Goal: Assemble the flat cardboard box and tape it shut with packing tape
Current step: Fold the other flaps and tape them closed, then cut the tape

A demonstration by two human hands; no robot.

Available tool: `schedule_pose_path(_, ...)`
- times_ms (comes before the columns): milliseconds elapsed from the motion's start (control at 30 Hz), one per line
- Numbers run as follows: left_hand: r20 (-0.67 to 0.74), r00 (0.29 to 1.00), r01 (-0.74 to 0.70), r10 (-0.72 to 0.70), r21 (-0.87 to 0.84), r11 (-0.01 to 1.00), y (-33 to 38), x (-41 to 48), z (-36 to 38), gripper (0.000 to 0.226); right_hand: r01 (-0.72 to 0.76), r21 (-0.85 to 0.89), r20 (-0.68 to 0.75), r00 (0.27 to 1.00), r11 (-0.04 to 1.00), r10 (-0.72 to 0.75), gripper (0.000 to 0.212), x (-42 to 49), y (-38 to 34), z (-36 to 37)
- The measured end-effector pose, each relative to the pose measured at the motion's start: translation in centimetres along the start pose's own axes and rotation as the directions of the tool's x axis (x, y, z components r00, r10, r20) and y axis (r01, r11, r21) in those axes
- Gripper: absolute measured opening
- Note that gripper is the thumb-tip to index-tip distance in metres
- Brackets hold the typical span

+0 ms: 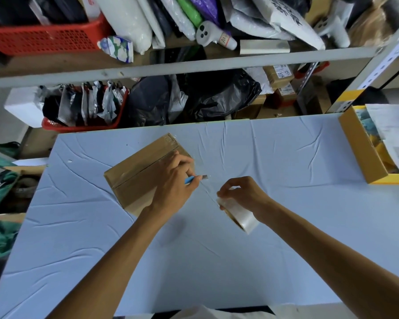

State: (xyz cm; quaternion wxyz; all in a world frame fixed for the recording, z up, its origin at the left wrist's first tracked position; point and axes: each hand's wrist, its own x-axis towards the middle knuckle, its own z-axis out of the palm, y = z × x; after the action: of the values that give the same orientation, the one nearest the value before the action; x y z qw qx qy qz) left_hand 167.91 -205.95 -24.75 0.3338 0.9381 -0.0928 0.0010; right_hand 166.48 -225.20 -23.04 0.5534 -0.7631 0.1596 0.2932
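Box [136, 171] lies partly beneath left hand [173, 180] gripping cutter [190, 180]; right hand [242, 192] grips tape roll [240, 215].

Matt brown cardboard box [138, 171]; glossy clear plastic tape roll [238, 214]; wrinkled pale-blue cloth table cover [286, 249].

Our left hand [173, 178] covers the 4 o'clock corner of the box [136, 166] and most of the cutter [189, 180], whose blurred tip we cannot make out. Our right hand [242, 192] hides the top of the tape roll [242, 217]. At 3 o'clock, the picture's edge cuts off the yellow box [359, 148].
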Motion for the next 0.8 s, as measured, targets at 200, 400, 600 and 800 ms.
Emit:
schedule_pose_path(200,0.003,0.999,0.033,-0.033,-0.009,0.999,0.4,0.0,0.4,0.025,0.013,-0.024,0.003,1.000,1.000,-0.013,0.014,-0.2,-0.1,0.3)
schedule_pose_path(400,0.007,0.998,0.066,-0.066,-0.020,0.998,0.8,0.2,0.6,0.029,0.034,-0.062,0.001,0.999,0.997,-0.034,0.016,-0.1,-0.1,0.4)
schedule_pose_path(600,0.052,0.998,0.047,-0.047,0.011,0.999,0.3,0.3,-0.2,0.032,0.058,-0.069,0.008,0.998,0.996,-0.057,0.017,0.2,0.2,0.2)
schedule_pose_path(800,0.069,0.997,0.044,-0.044,-0.011,0.999,0.7,0.1,-0.2,0.028,0.030,-0.392,-0.034,0.998,0.920,-0.047,0.011,1.1,1.1,-0.9)
